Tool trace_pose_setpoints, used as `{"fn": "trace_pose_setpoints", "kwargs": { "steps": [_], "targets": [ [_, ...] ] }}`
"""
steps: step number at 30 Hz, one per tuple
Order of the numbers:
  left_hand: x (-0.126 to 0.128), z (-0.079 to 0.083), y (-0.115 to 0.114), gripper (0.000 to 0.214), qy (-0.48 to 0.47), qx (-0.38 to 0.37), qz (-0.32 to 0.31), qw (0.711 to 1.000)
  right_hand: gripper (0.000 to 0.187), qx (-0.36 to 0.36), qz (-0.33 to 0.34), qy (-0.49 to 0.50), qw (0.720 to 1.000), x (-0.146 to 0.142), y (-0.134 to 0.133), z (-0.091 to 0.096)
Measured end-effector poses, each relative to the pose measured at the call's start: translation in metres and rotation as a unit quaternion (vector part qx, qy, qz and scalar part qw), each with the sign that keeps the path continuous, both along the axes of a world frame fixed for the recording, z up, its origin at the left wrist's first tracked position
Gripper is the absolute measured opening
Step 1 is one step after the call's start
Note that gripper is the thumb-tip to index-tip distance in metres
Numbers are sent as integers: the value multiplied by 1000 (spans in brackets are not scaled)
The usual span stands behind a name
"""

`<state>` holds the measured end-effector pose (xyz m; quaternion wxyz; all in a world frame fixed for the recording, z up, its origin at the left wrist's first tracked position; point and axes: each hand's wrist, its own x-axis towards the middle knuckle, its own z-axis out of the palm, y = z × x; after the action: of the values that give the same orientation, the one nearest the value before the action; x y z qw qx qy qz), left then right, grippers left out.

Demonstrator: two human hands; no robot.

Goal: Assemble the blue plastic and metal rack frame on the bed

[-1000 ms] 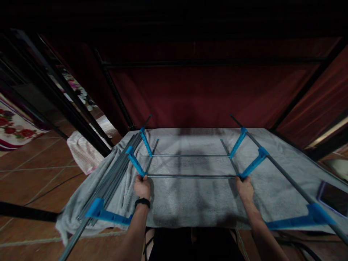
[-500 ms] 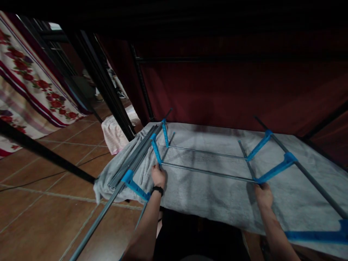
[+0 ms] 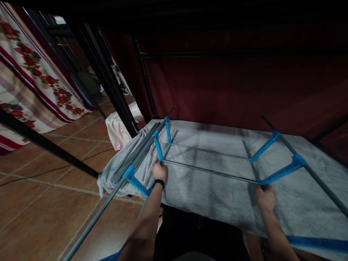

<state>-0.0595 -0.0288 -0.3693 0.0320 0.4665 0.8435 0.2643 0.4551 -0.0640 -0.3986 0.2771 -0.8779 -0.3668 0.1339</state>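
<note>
A rack frame of grey metal tubes and blue plastic brackets rests over the grey blanket. My left hand (image 3: 159, 171), with a black band at the wrist, is closed around the frame's left lower tube, just below a blue bracket (image 3: 158, 145). Across from it, my right hand (image 3: 265, 197) is closed on the right lower tube beneath another blue bracket (image 3: 282, 170); its fingertips are partly hidden. Between both hands runs a thin metal crossbar (image 3: 209, 171), with a second crossbar (image 3: 209, 151) parallel behind it. Nearer my left forearm sits one more blue bracket (image 3: 136, 182) on a long side pole (image 3: 94, 221).
Several loose metal tubes (image 3: 137, 156) lie bundled on the blanket (image 3: 206, 195) at the left. Black bed posts (image 3: 108, 76) and a dark red curtain (image 3: 231, 90) surround the bed. A cable (image 3: 65, 166) crosses the tiled floor (image 3: 54, 206).
The view has shifted slightly, so the surroundings sit a little further right. Both hands keep their grip on the tubes, and the frame looks otherwise the same.
</note>
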Motion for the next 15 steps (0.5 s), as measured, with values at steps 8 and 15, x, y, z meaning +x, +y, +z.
{"fn": "trace_pose_setpoints", "kwargs": {
  "steps": [8, 15],
  "targets": [
    [3, 1, -2, 21, 20, -9, -3, 1000, 53, 6, -3, 15, 1000, -3, -2, 5],
    [17, 12, -13, 36, 26, 3, 5, 1000, 45, 91, 28, 69, 993, -4, -8, 10]
  ]
}}
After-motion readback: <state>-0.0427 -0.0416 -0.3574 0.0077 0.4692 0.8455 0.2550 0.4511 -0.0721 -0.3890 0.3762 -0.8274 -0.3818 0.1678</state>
